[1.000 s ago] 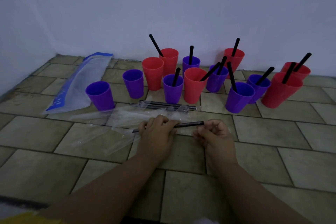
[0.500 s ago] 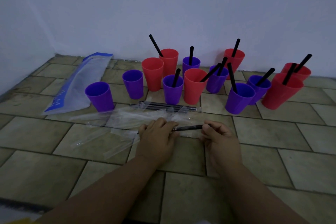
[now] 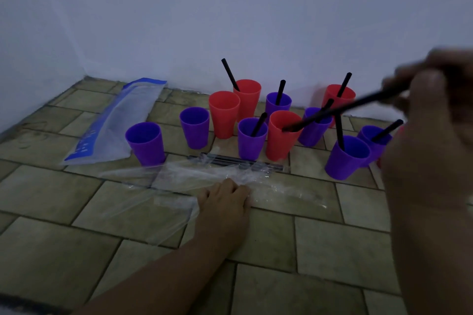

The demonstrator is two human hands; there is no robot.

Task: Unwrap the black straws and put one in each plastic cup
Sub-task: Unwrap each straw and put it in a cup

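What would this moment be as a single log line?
right hand: holds black plastic straw, tip inside front red plastic cup | left hand: flat on clear plastic wrappers | three cups lack straws

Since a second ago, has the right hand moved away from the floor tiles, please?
Yes. The right hand has risen off the tiled floor, up and right, carrying a black straw above the cups.
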